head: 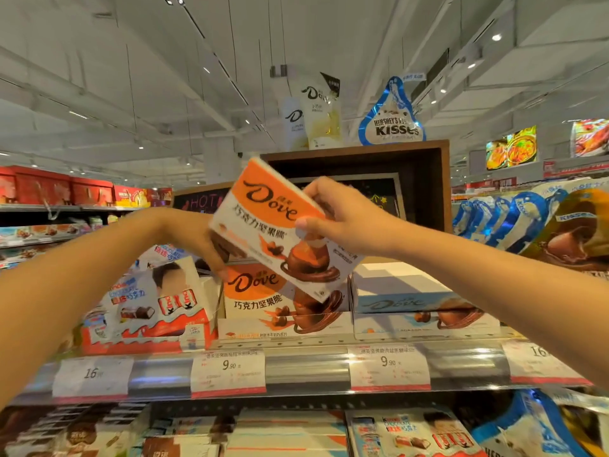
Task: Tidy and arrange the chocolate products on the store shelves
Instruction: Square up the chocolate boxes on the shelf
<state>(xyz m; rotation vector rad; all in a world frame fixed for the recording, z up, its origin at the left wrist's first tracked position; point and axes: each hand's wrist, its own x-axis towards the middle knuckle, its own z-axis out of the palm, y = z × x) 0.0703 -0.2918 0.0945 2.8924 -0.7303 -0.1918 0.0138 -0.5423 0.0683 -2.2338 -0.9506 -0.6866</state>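
An orange and white Dove chocolate box (273, 225) is held tilted in the air in front of the top shelf. My right hand (339, 222) pinches its upper right edge, thumb on the front. My left hand (201, 242) grips its lower left corner from behind. Right below it a matching orange Dove box (260, 291) stands in its display tray on the shelf (306, 361). A blue and white Dove box (405, 291) lies flat on a stack to the right. Kinder chocolate packs (155, 305) stand in a red tray to the left.
Price tags (228, 371) line the shelf's front rail. Blue Kisses bags (514, 222) hang at the right. A dark wooden display box (425, 183) rises behind, with Dove and Kisses bags (392, 117) on top. More Kinder boxes (412, 433) fill the lower shelf.
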